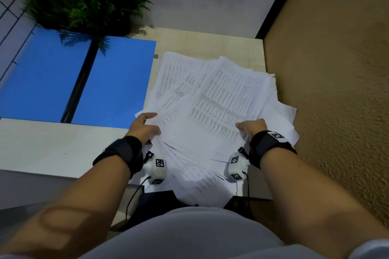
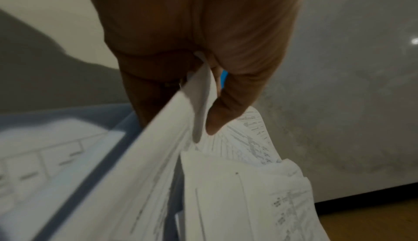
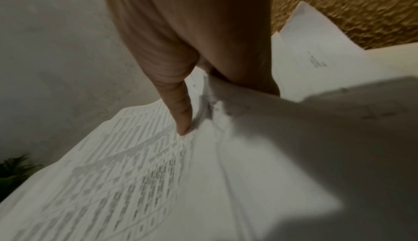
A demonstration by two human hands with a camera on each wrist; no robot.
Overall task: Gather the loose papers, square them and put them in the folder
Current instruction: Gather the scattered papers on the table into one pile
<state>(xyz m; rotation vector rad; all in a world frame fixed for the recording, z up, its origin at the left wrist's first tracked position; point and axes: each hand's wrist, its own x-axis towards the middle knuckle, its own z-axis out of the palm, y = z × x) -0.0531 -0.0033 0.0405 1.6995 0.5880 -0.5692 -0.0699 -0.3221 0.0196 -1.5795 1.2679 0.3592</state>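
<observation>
Over the pale tabletop (image 1: 210,44), both hands are on the loose papers (image 1: 214,99), a fanned, uneven sheaf of printed sheets with corners sticking out every which way. Left hand (image 1: 144,127) has the sheaf's left edge: thumb on top, fingers tucked beneath, and the left wrist view confirms it, the thumb (image 2: 228,105) pressing down onto the printed pages (image 2: 237,182) with the sheets pinched between thumb and fingers. Right hand (image 1: 251,127) takes the right edge the same way; from the right wrist view the thumb (image 3: 178,105) lies on the top sheet (image 3: 135,182) while the rest of the hand disappears under the paper. The pile is far from squared, and its near end overhangs the table edge toward the person's lap.

Left of the papers, the blue folder (image 1: 113,82) lies open and flat on the table, its dark spine running down the middle, its right edge just beside the sheaf. A green fern-like plant (image 1: 82,0) stands behind the folder. A textured tan wall (image 1: 336,69) rises at the right. Black wrist straps (image 1: 271,147) carry small white camera units.
</observation>
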